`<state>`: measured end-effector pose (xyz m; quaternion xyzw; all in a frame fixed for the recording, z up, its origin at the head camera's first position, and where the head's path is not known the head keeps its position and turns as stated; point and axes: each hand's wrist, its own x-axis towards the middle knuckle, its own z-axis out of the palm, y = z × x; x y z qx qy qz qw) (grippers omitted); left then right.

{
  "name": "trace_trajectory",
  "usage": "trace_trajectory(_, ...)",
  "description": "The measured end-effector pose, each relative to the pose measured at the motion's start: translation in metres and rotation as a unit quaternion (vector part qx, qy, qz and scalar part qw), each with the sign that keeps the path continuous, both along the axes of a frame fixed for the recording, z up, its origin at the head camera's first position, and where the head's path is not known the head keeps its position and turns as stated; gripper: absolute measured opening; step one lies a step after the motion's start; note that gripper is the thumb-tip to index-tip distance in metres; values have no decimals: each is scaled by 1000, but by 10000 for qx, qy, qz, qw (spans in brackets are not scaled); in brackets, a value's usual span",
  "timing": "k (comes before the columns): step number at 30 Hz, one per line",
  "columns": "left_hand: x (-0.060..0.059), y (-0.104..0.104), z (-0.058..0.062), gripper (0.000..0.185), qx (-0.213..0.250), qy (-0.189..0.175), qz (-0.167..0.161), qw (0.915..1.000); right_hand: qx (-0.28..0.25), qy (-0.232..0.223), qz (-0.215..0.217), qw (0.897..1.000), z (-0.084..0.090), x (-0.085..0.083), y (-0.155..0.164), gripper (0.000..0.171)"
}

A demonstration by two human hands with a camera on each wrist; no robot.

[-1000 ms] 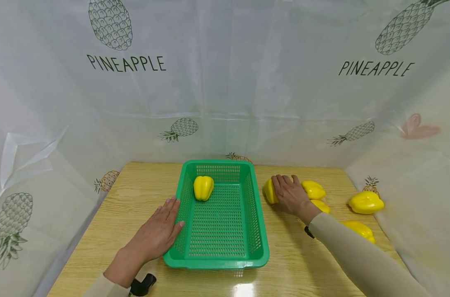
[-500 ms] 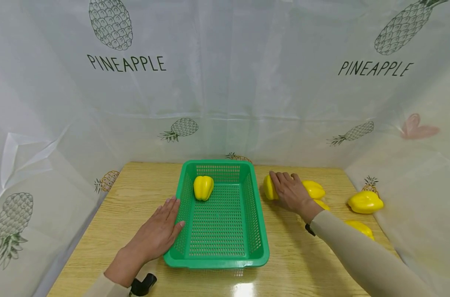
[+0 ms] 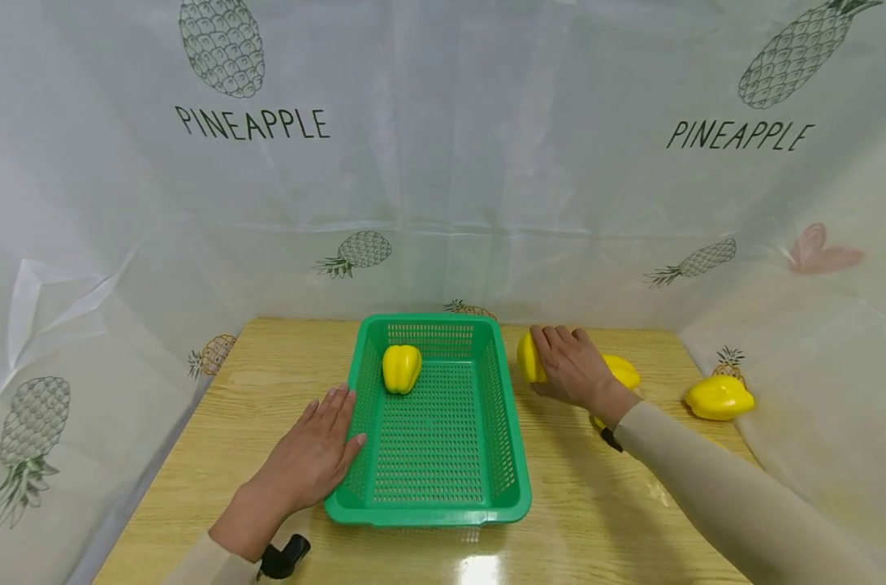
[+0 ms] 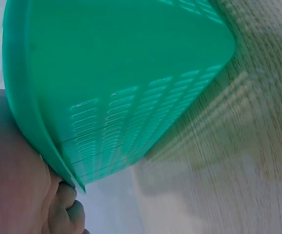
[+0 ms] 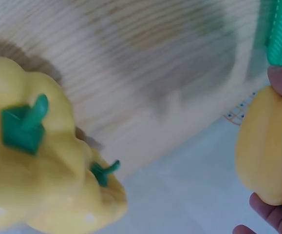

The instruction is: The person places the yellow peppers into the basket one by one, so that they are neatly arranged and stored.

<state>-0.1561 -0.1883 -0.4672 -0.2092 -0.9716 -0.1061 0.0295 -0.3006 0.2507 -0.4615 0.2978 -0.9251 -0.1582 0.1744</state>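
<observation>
My right hand (image 3: 574, 370) grips a yellow bell pepper (image 3: 528, 357) just right of the green basket (image 3: 428, 517). In the right wrist view this pepper (image 5: 265, 146) sits between the thumb at its top and the fingers at its bottom, clear of the tabletop. My left hand (image 3: 307, 459) rests on the basket's left rim with its fingers stretched out; the left wrist view shows the palm against the rim (image 4: 21, 92). One yellow bell pepper (image 3: 401, 370) stands inside the basket, at the back left.
Behind the right hand lies a yellow pepper (image 3: 622, 371), and another (image 3: 720, 398) is by the right curtain. Green-stemmed peppers (image 5: 28, 180) fill the left of the right wrist view. A pineapple-print curtain (image 3: 450, 162) encloses the wooden table (image 3: 267, 366).
My right hand has lifted the gripped pepper slightly up off the table. The right forearm now covers more of the peppers near it. My left hand keeps its place on the rim.
</observation>
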Motion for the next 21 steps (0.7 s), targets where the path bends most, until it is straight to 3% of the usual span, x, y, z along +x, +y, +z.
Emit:
trace_trajectory(10, -1, 3, 3, 68, 32, -26, -51, 10000, -307, 427, 192, 9984, 46, -5, -20, 100)
trace_trajectory(16, 1, 3, 4, 68, 38, -15, -41, 10000, -385, 327, 331, 9982, 80, -7, -66, 95)
trace_trajectory(21, 2, 2, 3, 68, 56, -37, -36, 10000, -514, 71, 267, 9983, 91, -8, -114, 99)
